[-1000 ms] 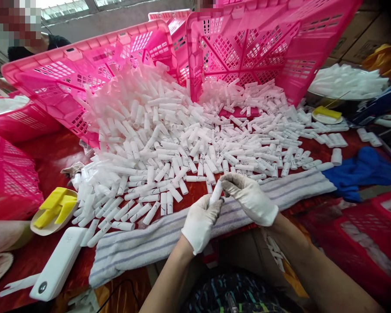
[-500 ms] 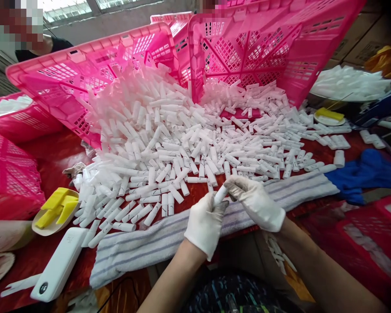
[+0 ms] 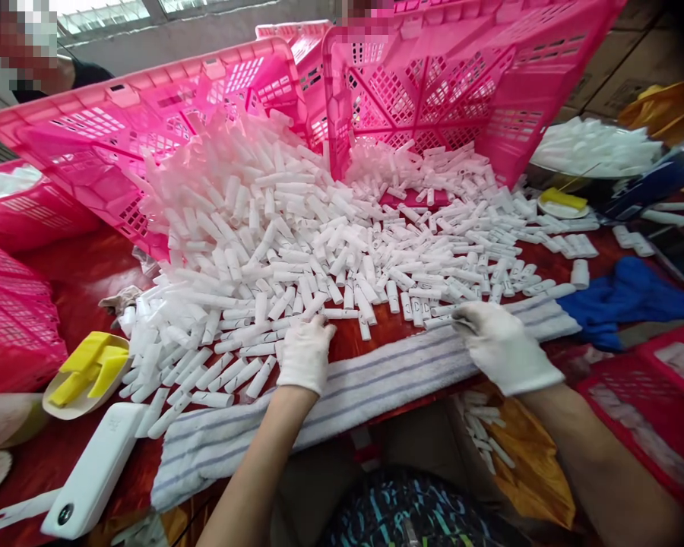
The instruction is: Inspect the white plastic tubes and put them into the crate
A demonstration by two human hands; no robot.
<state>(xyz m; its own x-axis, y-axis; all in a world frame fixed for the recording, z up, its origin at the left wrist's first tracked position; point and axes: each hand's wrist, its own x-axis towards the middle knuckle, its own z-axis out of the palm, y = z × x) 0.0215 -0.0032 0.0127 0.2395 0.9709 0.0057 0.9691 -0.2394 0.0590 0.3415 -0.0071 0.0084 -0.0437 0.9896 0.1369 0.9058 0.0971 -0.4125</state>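
Note:
My left hand (image 3: pixel 306 353), in a white glove, reaches into the front of a heap of short white printed tubes (image 3: pixel 313 228). Its fingers are bent over the tubes with the thumb apart, and I see nothing held. My right hand (image 3: pixel 505 348), also gloved, hovers over the upper edge of a striped towel (image 3: pixel 387 368). Its fingers are loosely curled, their tips darkened, and seem empty. A tube lies just left of those fingertips, beside several tubes (image 3: pixel 416 310) lined up side by side. The fingertips of both hands are partly hidden.
Two pink crates (image 3: pixel 148 99) tip toward me behind the heap. At left are a dish with yellow pieces (image 3: pixel 88 368) and a white power bank (image 3: pixel 96 471). A blue cloth (image 3: pixel 627 304) and a dark phone (image 3: pixel 676 247) lie at right. Another person's arm shows at upper left.
Both hands held one tube together above the towel. They have parted: the left moved left to the heap, the right moved right. The view shifted slightly.

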